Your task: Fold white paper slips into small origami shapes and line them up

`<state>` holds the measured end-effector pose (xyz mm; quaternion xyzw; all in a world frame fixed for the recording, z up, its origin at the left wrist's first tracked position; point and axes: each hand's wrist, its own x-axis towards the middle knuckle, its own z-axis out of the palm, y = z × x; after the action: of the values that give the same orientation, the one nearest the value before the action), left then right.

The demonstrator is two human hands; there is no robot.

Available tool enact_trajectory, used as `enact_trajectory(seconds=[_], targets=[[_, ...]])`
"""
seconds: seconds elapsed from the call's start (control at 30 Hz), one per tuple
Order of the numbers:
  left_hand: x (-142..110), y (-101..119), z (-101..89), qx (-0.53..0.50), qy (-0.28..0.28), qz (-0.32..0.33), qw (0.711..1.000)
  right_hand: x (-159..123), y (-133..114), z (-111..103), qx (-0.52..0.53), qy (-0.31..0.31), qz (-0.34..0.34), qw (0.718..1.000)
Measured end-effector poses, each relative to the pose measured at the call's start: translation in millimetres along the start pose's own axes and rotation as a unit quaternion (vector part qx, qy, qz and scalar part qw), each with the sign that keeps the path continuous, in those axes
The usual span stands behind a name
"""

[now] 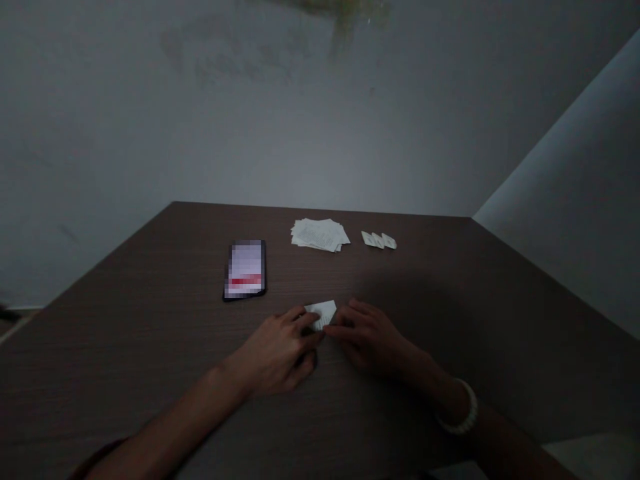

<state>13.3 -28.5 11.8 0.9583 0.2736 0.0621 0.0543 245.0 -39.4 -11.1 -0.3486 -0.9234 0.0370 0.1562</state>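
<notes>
A small piece of white paper (324, 312) with a slanted right edge, which looks folded, lies on the table between my two hands. My left hand (283, 350) presses it down from the left, the fingertips resting on its face. At its lower right edge, the bent fingers of my right hand (367, 333) pinch the paper. Part of the sheet is hidden under the fingers. A pale bracelet (463, 410) circles my right wrist.
Beyond my hands lies a loose stack of white papers (320, 235). Several small folded paper pieces (379, 240) overlap in a row to its right. A phone with a lit, blurred screen (245, 270) lies at the left. The brown table (150, 320) meets a grey wall (320, 120).
</notes>
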Motion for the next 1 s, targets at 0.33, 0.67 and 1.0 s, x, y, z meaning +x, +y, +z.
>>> enact_trajectory(seconds=[0.33, 0.67, 1.0], targets=[[-2, -6, -0.6, -0.079, 0.035, 0.003, 0.996, 6, -2, -2, -0.039, -0.004, 0.002, 0.999], [1, -10, 4.8, -0.130, 0.055, 0.003, 0.990, 3, 0, 2, -0.060, -0.022, -0.040, 0.997], [1, -7, 0.9, -0.144, 0.062, -0.009, 0.988, 4, 0, 4, -0.018, -0.033, -0.046, 0.998]])
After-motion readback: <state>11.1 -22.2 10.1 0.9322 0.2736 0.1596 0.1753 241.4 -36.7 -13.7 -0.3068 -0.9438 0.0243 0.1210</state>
